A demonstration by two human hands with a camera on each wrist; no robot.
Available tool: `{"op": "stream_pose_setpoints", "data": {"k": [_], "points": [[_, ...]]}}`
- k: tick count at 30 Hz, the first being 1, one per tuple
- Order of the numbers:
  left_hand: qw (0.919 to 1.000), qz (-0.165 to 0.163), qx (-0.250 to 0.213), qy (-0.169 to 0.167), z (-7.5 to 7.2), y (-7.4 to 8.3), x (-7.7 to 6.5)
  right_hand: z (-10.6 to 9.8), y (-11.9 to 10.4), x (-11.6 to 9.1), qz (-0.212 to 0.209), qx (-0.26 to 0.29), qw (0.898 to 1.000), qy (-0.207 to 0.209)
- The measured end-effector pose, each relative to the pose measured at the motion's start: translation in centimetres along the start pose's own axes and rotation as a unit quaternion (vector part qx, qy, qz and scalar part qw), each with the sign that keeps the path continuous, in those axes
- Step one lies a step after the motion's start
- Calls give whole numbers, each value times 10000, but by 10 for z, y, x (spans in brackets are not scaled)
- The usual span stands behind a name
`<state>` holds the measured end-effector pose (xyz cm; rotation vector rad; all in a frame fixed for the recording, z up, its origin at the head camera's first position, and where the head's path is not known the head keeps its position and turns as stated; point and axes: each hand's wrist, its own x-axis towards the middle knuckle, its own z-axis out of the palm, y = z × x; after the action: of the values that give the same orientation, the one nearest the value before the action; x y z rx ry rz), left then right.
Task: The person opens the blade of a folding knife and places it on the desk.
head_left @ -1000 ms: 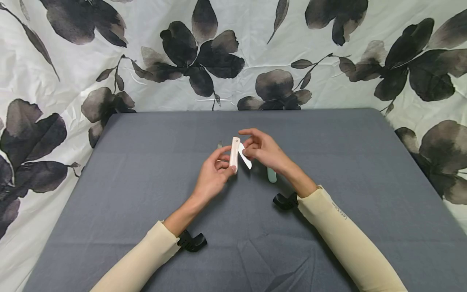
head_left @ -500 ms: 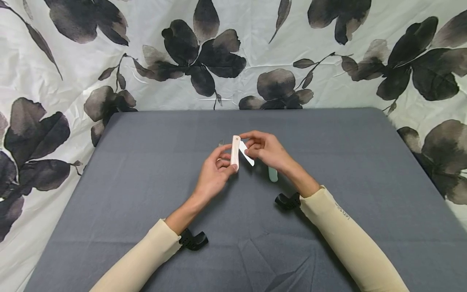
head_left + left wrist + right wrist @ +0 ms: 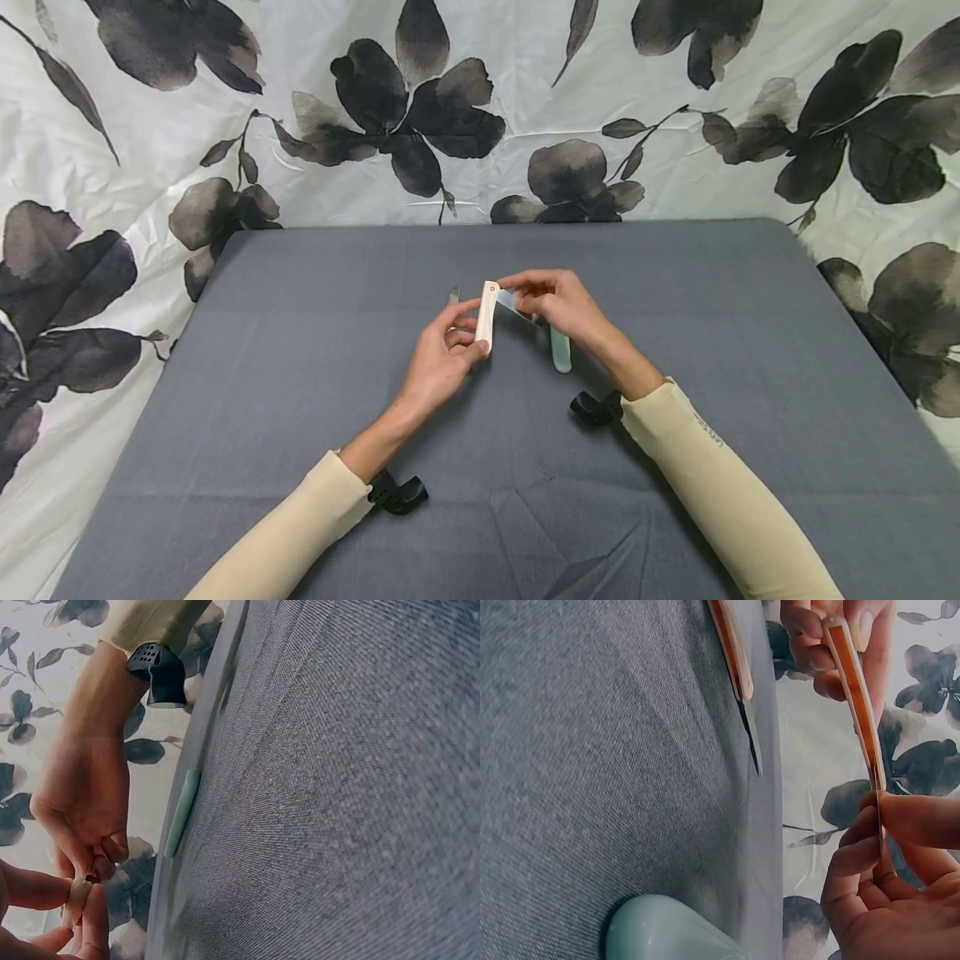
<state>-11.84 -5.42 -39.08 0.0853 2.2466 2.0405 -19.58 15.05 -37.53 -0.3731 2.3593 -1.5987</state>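
Note:
Above the table, my left hand (image 3: 442,354) grips the pale pink handle of a folding knife (image 3: 487,317) between thumb and fingers. My right hand (image 3: 566,308) pinches the blade (image 3: 512,304), which stands swung out at an angle from the handle's top pivot. In the right wrist view, an orange-brown slot runs along the handle (image 3: 855,690), and thumb and fingers lie on either side of the blade. The left wrist view shows both hands meeting at the knife, mostly covered by fingers.
A second knife (image 3: 731,652) lies on the grey table (image 3: 300,375) behind my left hand, its blade out. Below my right hand lies a smooth mint-green piece (image 3: 560,350), partly hidden. A floral cloth (image 3: 450,167) hangs behind the table's far edge.
The blade has swung further out from the handle, to the right. My right hand has moved slightly right with it, while the left hand stays almost in place.

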Motion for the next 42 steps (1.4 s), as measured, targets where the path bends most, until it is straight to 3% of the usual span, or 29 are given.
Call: {"op": "stream_pose_setpoints", "data": {"k": [20,27,30,34,37,42], "points": [[9999,-132,56,-58,2,-4,-8,-7,2,4,-32,-305,9995,-56],[9999,-124,71,-3,4,-5,-6,-6,4,4,-83,-265,9996,99],[9999,-103,-37,39,5,-4,-5,-4,5,5,-51,4,9996,261],[9997,-81,-181,117,6,-2,-5,1,6,6,135,857,9943,615],[9994,-61,-267,205,7,-1,-5,4,7,7,307,1684,9814,870],[9983,12,-449,377,9,-1,-5,7,6,8,667,2845,9503,1071]]}}
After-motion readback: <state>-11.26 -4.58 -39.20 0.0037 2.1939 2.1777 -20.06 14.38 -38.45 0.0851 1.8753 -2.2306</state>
